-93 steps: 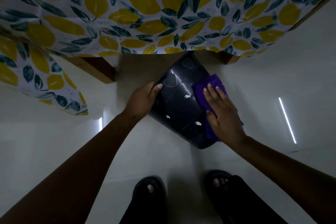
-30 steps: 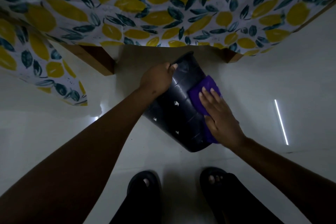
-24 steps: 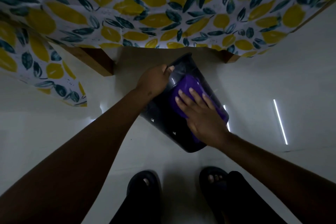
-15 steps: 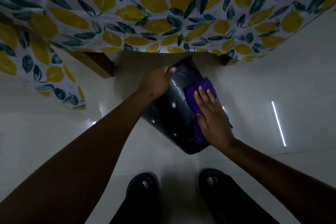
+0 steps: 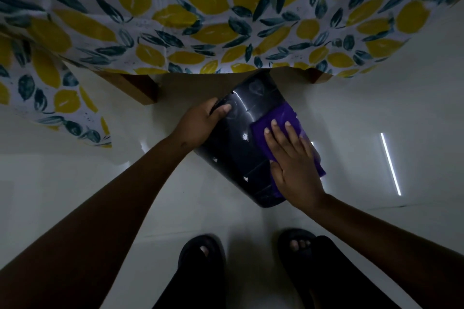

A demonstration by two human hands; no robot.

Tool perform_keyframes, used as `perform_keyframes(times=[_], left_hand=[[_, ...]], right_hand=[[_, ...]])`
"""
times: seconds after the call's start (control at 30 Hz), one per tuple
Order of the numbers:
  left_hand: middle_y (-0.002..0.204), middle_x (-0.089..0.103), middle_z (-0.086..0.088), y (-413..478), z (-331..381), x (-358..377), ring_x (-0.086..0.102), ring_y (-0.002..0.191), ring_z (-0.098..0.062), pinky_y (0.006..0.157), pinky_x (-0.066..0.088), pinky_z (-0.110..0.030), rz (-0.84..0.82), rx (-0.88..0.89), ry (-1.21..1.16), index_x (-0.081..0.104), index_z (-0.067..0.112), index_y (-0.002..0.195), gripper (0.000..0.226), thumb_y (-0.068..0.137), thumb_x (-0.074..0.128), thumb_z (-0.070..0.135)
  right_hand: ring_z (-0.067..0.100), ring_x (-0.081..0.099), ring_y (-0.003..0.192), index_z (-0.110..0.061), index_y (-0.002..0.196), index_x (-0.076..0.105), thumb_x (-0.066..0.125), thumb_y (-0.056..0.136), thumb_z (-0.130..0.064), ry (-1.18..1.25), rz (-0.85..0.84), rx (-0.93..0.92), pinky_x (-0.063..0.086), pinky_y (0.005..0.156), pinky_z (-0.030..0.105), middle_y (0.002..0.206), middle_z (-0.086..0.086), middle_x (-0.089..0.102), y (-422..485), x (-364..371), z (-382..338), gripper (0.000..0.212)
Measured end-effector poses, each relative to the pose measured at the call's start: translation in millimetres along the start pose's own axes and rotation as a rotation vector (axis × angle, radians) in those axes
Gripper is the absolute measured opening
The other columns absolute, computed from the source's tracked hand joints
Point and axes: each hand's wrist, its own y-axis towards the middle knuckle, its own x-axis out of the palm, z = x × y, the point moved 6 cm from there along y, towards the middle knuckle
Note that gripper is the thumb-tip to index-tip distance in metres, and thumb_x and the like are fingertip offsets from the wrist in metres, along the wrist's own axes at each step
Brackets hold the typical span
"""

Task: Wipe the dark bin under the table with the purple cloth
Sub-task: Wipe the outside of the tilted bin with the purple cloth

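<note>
The left hand point(image 5: 200, 124) has a tight grip on the rim of the dark bin point(image 5: 247, 142), with the thumb hooked over the edge at about 10 o'clock on the bin. The right hand point(image 5: 292, 167) lies flat and open, fingers point(image 5: 275, 130) spread, pressing the purple cloth point(image 5: 283, 118) onto the bin's side at about 3 o'clock; it pushes on the cloth and does not pinch it. The bin is tipped on the pale floor point(image 5: 251, 223), its open end at 12 o'clock tucked just under the hanging lemon tablecloth point(image 5: 226, 20) of the counter, near a wooden leg point(image 5: 140, 88). To wipe well, the person likely needs to keep the left grip firm so the bin does not roll. The flat palm should stay on the middle of the cloth so it does not bunch up. Long strokes from rim to base would help, with a small turn of the bin to reach the side that cannot be seen. The shiny floor looks slippery, so the bin may slide.
</note>
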Motion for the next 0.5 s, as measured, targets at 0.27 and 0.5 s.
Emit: perform_keyframes(times=[0.27, 0.5], left_hand=[[0.107, 0.063, 0.001, 8.5, 6.9, -1.4, 0.059, 0.101, -0.011, 0.080, 0.042, -0.017, -0.101, 0.004, -0.111, 0.058, 0.015, 0.116, 0.030, 0.099, 0.045, 0.035], [0.117, 0.066, -0.012, 19.4, 3.8, 1.1, 0.060, 0.110, -0.023, 0.099, 0.045, -0.037, -0.070, -0.015, -0.071, 0.060, 0.008, 0.117, 0.035, 0.097, 0.049, 0.034]], right_hand=[[0.026, 0.008, 0.151, -0.026, 0.155, 0.015, 0.031, 0.091, -0.031, -0.075, -0.046, -0.093, 0.018, 0.119, 0.051, 0.164, -0.003, 0.011, 48.4, -10.1, -28.7, 0.066], [0.028, 0.014, 0.150, -0.027, 0.154, 0.022, 0.035, 0.087, -0.032, -0.232, -0.116, -0.135, 0.027, 0.114, 0.053, 0.162, -0.001, 0.020, -6.6, 6.8, -14.0, 0.068]])
